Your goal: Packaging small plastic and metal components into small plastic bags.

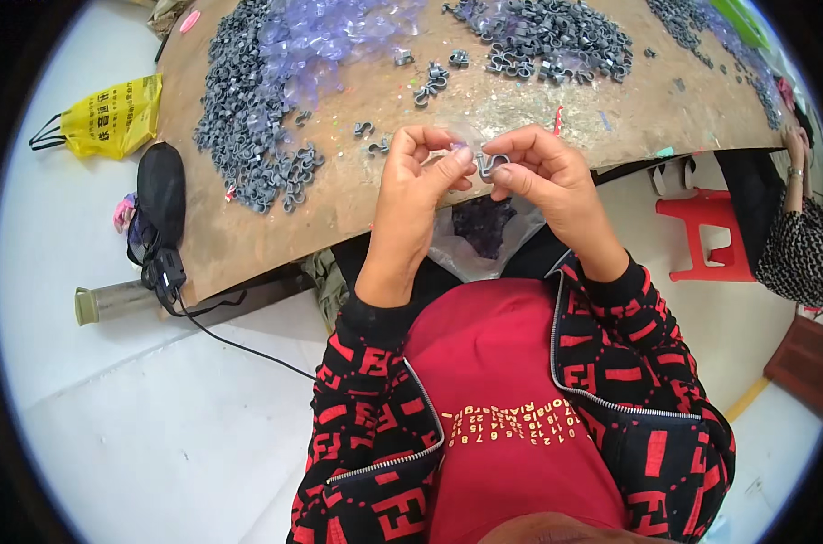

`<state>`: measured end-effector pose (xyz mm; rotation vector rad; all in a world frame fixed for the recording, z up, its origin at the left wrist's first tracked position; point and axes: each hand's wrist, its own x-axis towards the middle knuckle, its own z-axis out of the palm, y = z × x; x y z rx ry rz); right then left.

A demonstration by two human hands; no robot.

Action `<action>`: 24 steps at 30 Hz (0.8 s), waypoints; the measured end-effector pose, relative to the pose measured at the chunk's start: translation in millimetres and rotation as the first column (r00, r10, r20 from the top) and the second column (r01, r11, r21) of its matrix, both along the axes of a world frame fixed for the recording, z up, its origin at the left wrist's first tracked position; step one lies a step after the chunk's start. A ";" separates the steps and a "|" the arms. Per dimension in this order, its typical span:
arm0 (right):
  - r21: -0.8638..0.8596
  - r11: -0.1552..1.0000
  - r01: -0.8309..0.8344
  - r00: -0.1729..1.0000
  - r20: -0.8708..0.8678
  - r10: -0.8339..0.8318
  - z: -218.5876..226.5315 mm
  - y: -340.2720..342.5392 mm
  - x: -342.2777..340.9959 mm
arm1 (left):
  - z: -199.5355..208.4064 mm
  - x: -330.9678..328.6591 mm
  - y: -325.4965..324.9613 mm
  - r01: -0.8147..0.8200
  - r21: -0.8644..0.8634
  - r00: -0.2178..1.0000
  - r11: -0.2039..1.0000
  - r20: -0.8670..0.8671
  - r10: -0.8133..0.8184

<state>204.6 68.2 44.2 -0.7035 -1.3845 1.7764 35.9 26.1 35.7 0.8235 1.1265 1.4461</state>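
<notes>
On bench: heaps of gray plastic clips and translucent purple pieces, seemingly plenty left | below edge: clear bag, dark purple contents, done or not unclear | left hand: pinching tiny purple piece | right hand: pinching single gray clip, between hands at bench's near edge, apparently unfinished

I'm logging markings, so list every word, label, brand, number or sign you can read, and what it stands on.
Bag: large dark characters on yellow; wording not copied.
Shirt: pale letters and numbers, upside down; not copied.
Jacket: red letter-like shapes on black; not copied.
Clips: too small to read any print.
</notes>
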 end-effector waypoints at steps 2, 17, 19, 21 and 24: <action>0.032 0.999 0.008 1.000 0.010 -0.009 1.1 0.4 -1.9 | 6.4 0.4 -5.7 0.001 0.016 0.991 1.000 0.132 -0.003; 0.132 0.988 0.076 0.997 -0.009 -0.075 13.6 -3.7 -1.0 | 20.6 -0.5 -19.5 0.108 -0.025 0.936 0.994 0.339 -0.094; 0.167 0.982 0.085 0.996 0.001 -0.087 15.5 -4.1 -0.6 | 20.1 -0.8 -19.5 0.167 -0.020 0.876 0.986 0.462 -0.139; 0.455 0.886 0.091 0.985 0.087 -0.146 15.8 -2.5 1.3 | 17.8 -0.5 -17.9 0.204 -0.004 0.813 0.979 0.558 -0.168; 0.518 0.850 0.097 0.975 0.124 -0.186 16.5 -2.3 2.2 | 17.2 0.9 -18.7 0.231 0.003 0.743 0.973 0.644 -0.179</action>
